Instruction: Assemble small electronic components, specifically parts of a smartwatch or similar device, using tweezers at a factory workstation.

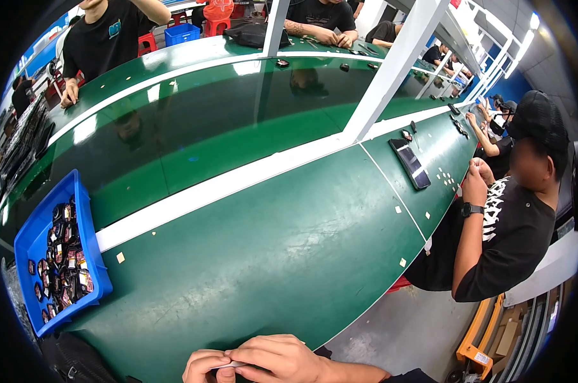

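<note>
At the near edge of the green table (238, 274), my left hand (203, 366) and my right hand (279, 359) meet with fingers pinched together. Between them shows a sliver of a small, thin, whitish flat piece (233, 364); its kind cannot be made out. My fingers cover the rest of it. Over to the left stands a blue plastic bin (102, 281), tilted in view, with many small dark parts (62, 255) bearing pinkish and pale labels heaped in it.
A black bag (78, 360) lies below the bin. Small pale paper bits (120, 257) dot the table. A white post (397, 70) rises from the conveyor's white rail (238, 185). To the right sits a co-worker (506, 217), near a black tray (410, 164); other people work across the line.
</note>
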A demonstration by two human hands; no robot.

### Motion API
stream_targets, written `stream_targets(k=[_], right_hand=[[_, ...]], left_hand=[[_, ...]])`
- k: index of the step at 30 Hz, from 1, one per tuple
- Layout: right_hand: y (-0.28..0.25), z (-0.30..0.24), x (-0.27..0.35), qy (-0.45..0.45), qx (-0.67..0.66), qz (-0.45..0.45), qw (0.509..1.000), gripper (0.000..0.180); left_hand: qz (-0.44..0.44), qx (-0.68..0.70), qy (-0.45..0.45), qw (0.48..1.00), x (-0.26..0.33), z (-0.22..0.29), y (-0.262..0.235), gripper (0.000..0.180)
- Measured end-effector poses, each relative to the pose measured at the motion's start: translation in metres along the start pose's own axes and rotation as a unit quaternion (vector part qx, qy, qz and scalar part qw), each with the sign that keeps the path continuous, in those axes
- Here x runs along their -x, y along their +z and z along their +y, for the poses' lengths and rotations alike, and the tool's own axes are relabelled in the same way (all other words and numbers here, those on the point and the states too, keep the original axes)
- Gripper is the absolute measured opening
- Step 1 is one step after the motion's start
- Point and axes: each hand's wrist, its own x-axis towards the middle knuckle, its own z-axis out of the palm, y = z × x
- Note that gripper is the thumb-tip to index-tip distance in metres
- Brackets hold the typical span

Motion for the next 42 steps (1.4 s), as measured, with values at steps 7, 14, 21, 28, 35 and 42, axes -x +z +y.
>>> stream_targets(k=[7, 14, 21, 28, 35, 42], right_hand=[[0.001, 0.000, 0.000, 0.002, 0.009, -0.004, 1.000, 0.024], [0.000, 0.001, 0.000, 0.004, 0.016, -0.003, 1.000, 0.024], [-0.003, 0.003, 0.003, 0.006, 0.029, -0.004, 1.000, 0.025], [-0.005, 0.004, 0.003, 0.007, 0.047, -0.005, 0.999, 0.025], [-0.006, 0.007, 0.000, 0.012, 0.062, -0.008, 0.998, 0.025], [0.002, 0.003, -0.002, 0.021, 0.004, -0.019, 1.000, 0.025]], left_hand=[[-0.010, -0.010, 0.010, 1.000, -0.002, 0.001, -0.001, 0.020], [-0.021, -0.013, 0.018, 1.000, -0.004, 0.002, -0.001, 0.017], [-0.022, -0.013, 0.028, 0.999, -0.004, 0.004, -0.003, 0.016], [-0.006, 0.047, 0.009, 0.999, 0.009, -0.010, -0.004, 0.025], [0.033, 0.054, -0.013, 0.998, 0.012, -0.010, 0.000, 0.035], [0.063, 0.118, -0.023, 0.991, 0.007, -0.007, 0.005, 0.052]])
